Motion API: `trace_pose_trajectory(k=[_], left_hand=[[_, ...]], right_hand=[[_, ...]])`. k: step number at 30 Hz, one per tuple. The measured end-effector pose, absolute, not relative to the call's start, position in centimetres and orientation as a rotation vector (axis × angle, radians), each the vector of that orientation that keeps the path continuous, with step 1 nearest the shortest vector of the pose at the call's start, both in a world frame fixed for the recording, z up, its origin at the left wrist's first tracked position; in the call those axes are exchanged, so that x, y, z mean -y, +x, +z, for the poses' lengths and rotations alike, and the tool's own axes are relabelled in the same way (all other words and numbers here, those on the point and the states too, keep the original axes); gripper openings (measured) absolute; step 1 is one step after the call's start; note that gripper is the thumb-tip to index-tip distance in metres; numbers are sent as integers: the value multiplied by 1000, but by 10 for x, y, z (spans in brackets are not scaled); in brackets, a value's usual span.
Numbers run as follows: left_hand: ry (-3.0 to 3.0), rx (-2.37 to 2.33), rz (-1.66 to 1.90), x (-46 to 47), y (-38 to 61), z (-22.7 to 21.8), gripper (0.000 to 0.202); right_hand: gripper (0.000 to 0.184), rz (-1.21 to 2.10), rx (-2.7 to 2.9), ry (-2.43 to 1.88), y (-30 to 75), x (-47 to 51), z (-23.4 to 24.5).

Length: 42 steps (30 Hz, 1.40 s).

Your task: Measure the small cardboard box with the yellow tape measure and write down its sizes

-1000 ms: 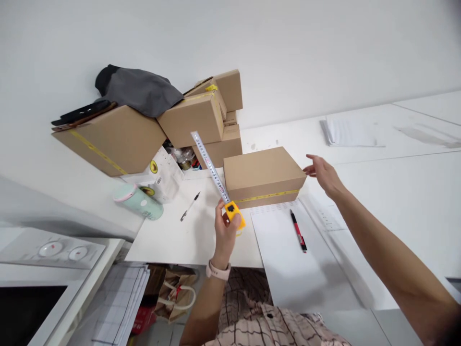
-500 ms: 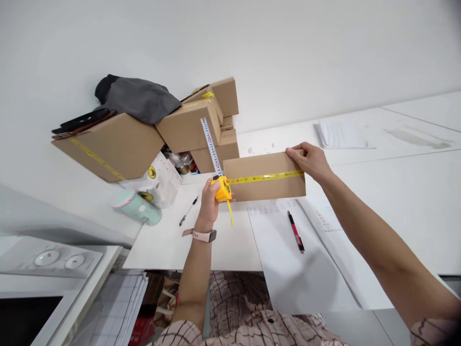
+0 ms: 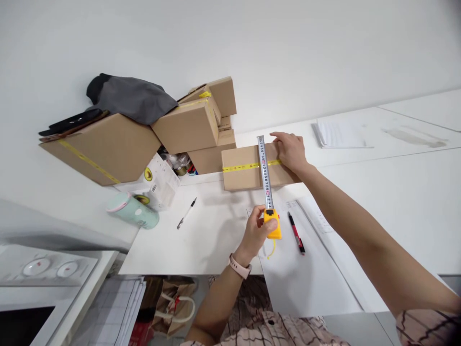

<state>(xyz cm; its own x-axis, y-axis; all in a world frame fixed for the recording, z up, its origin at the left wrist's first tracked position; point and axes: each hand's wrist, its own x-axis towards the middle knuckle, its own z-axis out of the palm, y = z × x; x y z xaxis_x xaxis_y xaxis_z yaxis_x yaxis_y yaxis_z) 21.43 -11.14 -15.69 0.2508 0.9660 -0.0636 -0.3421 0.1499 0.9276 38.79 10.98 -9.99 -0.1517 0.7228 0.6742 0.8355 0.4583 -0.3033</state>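
Observation:
My left hand (image 3: 254, 233) grips a yellow tape measure (image 3: 272, 228) in front of a small cardboard box (image 3: 239, 179). The metal blade (image 3: 265, 180) is pulled out and runs away from me across the face of the box, its tip past the far edge. From the case hangs a yellow wrist strap (image 3: 272, 250). My right hand (image 3: 292, 151) holds the box at its right part, index finger stretched left near the blade's end; some of its fingers are hidden. Yellow printed packing tape (image 3: 240, 168) bands the box lengthwise.
Larger cardboard boxes (image 3: 187, 126) with a grey cloth (image 3: 133, 98) on top stand at the back left. A mint-green bottle (image 3: 139, 214) leans nearby. A black-and-clear pen (image 3: 187, 213), a red-and-black pen (image 3: 296, 234) and paper sheets (image 3: 306, 278) lie on the white table.
My left hand has moved right and toward me, bringing the blade from beside the box's left end to across its face. My right hand has shifted left over the box.

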Motion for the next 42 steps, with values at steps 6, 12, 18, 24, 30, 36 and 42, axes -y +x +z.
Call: trace_pose_trajectory(k=[6, 12, 18, 24, 30, 36, 42], left_hand=[[947, -874, 1096, 121, 227, -167, 48], [972, -882, 1107, 124, 235, -186, 49], [1099, -871, 1118, 120, 239, -206, 52], [1101, -870, 1115, 119, 237, -212, 54], [1054, -834, 1166, 143, 229, -221, 67], [1089, -897, 1115, 172, 216, -231, 65], [1167, -936, 1063, 176, 213, -229, 68]], right_hand=[[50, -313, 2076, -1257, 388, -112, -103], [44, -273, 2104, -1232, 389, -115, -104], [41, -196, 2055, -1224, 388, -113, -104], [41, -149, 2035, -1236, 387, -108, -103], [50, -169, 1942, -1334, 377, -89, -101], [47, -218, 1878, -1357, 375, -44, -116], [42, -264, 1776, -1376, 386, -3, -167]])
